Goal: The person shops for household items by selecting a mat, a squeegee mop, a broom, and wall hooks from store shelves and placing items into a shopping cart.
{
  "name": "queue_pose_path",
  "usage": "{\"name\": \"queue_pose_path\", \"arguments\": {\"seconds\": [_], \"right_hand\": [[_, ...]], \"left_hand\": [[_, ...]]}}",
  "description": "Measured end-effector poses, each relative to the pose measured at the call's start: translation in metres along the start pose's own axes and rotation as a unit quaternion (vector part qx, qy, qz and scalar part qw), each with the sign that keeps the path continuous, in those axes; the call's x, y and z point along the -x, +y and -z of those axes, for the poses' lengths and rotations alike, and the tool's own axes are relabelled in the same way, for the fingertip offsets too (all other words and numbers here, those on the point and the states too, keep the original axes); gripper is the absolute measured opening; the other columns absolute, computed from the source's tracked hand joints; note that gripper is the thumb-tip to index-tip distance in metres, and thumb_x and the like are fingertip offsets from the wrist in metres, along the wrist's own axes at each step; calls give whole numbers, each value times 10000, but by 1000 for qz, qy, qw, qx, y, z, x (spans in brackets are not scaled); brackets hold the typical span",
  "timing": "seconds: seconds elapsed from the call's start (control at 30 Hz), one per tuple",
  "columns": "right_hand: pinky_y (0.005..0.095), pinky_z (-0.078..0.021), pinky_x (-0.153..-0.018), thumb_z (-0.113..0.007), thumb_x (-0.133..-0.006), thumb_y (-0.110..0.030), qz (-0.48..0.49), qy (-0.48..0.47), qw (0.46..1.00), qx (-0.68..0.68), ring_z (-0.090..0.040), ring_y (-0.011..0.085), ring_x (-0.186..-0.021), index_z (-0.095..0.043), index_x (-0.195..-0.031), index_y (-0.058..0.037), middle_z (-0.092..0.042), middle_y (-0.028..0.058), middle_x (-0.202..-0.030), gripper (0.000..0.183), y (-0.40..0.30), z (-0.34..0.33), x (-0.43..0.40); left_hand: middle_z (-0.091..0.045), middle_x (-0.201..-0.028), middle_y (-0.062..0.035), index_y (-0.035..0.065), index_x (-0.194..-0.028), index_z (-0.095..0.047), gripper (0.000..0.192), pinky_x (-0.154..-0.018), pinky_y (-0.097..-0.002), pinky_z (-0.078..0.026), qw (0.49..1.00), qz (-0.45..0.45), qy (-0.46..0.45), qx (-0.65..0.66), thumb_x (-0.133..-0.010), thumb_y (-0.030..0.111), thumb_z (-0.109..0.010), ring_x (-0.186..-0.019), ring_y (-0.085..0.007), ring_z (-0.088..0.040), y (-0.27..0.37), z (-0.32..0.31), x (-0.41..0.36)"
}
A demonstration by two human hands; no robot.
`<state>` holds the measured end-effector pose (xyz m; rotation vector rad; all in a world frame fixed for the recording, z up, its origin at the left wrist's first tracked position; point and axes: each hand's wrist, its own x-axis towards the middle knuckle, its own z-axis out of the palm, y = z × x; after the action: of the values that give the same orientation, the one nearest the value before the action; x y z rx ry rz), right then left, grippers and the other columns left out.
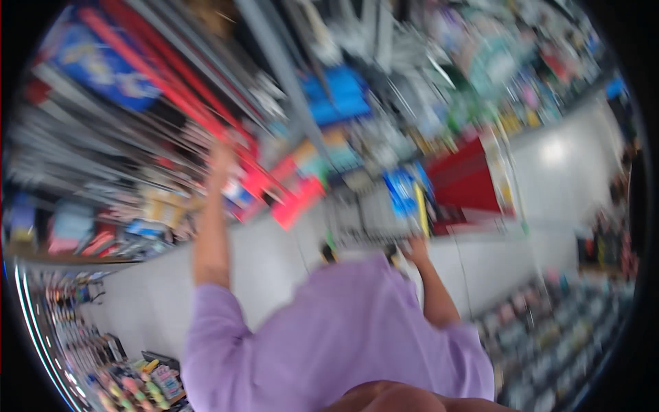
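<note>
The whole view is blurred by motion. My left hand (222, 152) is raised at the shelf on the left, closed around a long red pole (190, 110). A wide, bright red end piece (294, 203) sits at the pole's lower end, out over the floor; the blur hides whether it is a broom or a dustpan. My right hand (416, 250) is at the near edge of a grey wire shopping cart (365, 211), and its grip is unclear. In the cart, a blue package (401, 193) stands beside a narrow yellow item (421, 211).
Long-handled cleaning tools (77, 118) hang in rows ahead on the left. A red display stand (468, 177) is just right of the cart. Packed shelves (556, 329) line the right, with more goods (134, 386) at lower left. The floor (278, 257) is pale and glossy.
</note>
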<state>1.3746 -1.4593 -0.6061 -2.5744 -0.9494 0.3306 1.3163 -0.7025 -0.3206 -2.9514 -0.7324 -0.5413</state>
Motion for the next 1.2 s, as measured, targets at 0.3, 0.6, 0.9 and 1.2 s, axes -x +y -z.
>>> {"name": "queue_pose_path", "arguments": {"seconds": [0.3,0.6,0.9,1.2], "right_hand": [[520,-301,-1200,-844,-779,-398,-123,-95,984,-90,-399,439,-1346,-746,-1124,-125,-603,166,-1338,451,-33,40,1],[504,-336,-1144,-812,-792,-474,-87,-86,990,-76,-423,425,-1290,-752,-1155,-144,-631,158,-1276,494,-19,41,7],[538,-301,-1160,-862,-770,-397,-69,-55,991,-96,-470,412,-1262,-725,-1167,-135,-633,146,-1264,495,-16,38,20],[485,-441,-1056,-806,-849,-382,-41,-110,986,-121,-650,349,-1135,-748,-1150,-80,-737,154,-1137,431,-10,47,-17]], "left_hand": [[-674,-840,-178,10,-1143,-534,291,-731,-448,-543,901,211,82,369,-1042,278,-584,-785,-334,-698,78,85,130],[-696,-897,-123,6,-1164,-569,251,-751,-391,-542,910,281,27,302,-1051,229,-564,-793,-251,-683,113,202,182],[-657,-850,-94,11,-1101,-566,199,-723,-358,-522,878,312,14,363,-1026,193,-591,-759,-192,-629,83,193,251],[-626,-875,-191,6,-1155,-545,206,-750,-416,-502,915,256,0,312,-1042,172,-590,-787,-347,-611,165,237,209]]}}
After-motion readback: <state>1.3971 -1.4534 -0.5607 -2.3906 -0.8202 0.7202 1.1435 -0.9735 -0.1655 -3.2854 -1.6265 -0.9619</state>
